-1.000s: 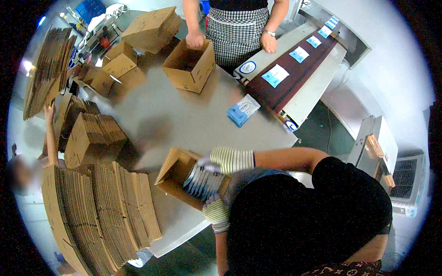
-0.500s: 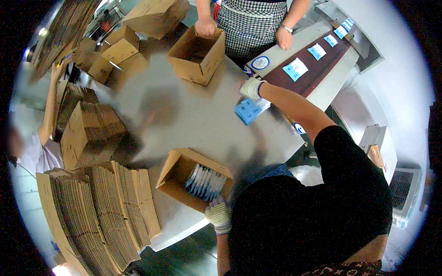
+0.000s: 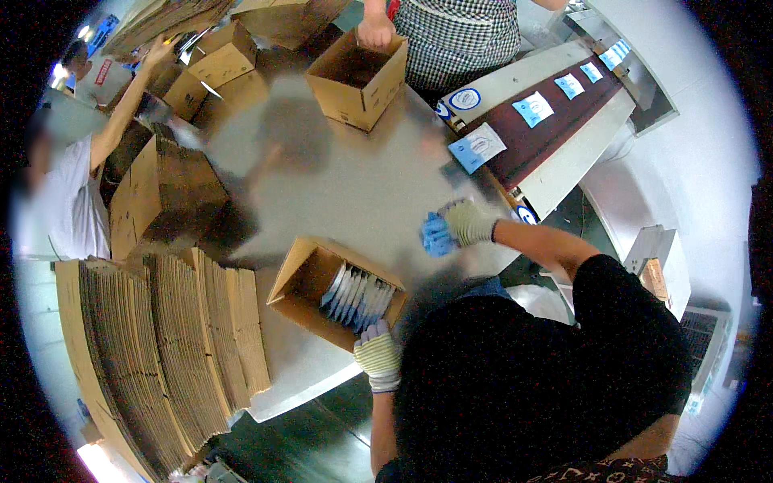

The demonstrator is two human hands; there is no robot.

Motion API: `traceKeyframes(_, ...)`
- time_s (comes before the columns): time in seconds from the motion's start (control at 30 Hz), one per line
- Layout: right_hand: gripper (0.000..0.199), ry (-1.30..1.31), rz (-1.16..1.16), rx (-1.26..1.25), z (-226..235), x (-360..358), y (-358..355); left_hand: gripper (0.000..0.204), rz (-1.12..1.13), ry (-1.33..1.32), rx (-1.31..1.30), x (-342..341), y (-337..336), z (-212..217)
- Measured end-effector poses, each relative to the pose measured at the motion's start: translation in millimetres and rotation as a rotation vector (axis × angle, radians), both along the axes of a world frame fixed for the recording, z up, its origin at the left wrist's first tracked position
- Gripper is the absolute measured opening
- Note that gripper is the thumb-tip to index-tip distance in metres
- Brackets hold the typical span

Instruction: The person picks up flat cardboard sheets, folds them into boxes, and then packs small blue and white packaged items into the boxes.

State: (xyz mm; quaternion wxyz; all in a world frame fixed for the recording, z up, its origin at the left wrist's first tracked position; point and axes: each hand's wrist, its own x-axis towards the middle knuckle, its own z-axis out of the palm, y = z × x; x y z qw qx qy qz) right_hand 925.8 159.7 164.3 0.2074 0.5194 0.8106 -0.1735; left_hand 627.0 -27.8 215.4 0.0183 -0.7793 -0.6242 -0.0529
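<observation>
At lower left I see a row of flattened cardboard cartons (image 3: 173, 358); at mid-left, a person's white short-sleeved shirt (image 3: 79, 201); at top centre, a co-worker's checked apron (image 3: 460, 44); at lower right, a pale-framed grille (image 3: 702, 336).

This is a packing workshop, plainly enough: a conveyor (image 3: 523, 149) ends at the desk's (image 3: 346, 189) right edge with blue-and-white packets (image 3: 533, 109) spaced along it, flattened cartons (image 3: 173, 354) stand in thick rows toward the left edge, and an open carton (image 3: 296, 262) by the near edge holds more packets. Around me I see a checked apron (image 3: 463, 44) and striped work gloves (image 3: 377, 354).
</observation>
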Motion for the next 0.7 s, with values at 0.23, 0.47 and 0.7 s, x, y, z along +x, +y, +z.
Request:
traceKeyframes(0.23,0.070,0.473,-0.113,0.015,-10,-20,-91,0.018,-0.039,-0.075,0.070,2,-1,0)
traceKeyframes(0.47,0.075,0.383,-0.220,0.035,129,-101,-60,0.016,-0.024,-0.088,0.081,-5,-9,-6)
traceKeyframes(0.7,0.049,0.514,0.522,0.367,167,-228,-40,0.008,-0.118,-0.002,0.126,-8,-30,-39)
